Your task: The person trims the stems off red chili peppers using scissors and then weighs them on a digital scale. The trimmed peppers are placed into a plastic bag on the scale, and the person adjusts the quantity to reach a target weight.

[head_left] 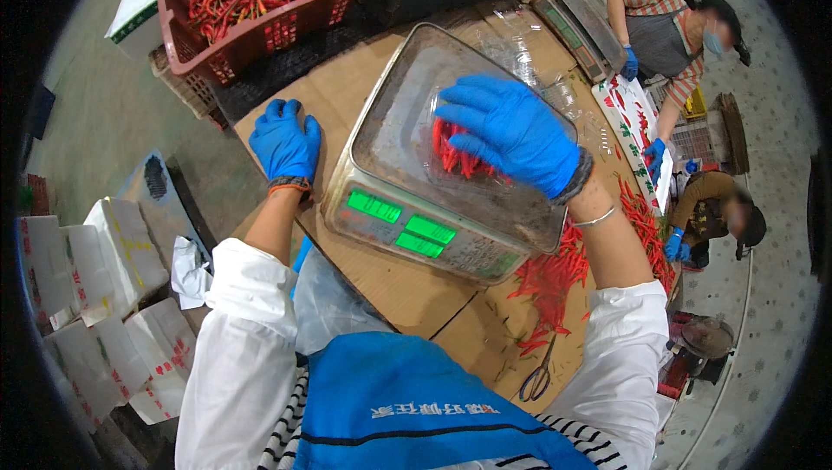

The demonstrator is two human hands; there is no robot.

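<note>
A metal weighing scale (407, 214) with lit green displays stands on the cardboard-covered table. On its pan (394, 114) sits a clear plastic tray (431, 171) of red chili peppers (464, 158). My right hand (511, 132), in a blue glove, lies over the tray with its fingers stretched out; the palm hides part of the chilies. Whether the fingertips press on the chilies or hover just above, I cannot tell. To the left of the scale, my left hand (286, 140), also gloved in blue, rests on the table edge, fingers slightly bent and apart, holding nothing.
Loose chilies (555, 279) and scissors (536, 381) lie right of the scale. A red-brown crate (251, 36) of chilies stands at the far left. Clear plastic containers (520, 49) lie behind the scale. Two co-workers (663, 36) work at the right beside a white box (626, 119).
</note>
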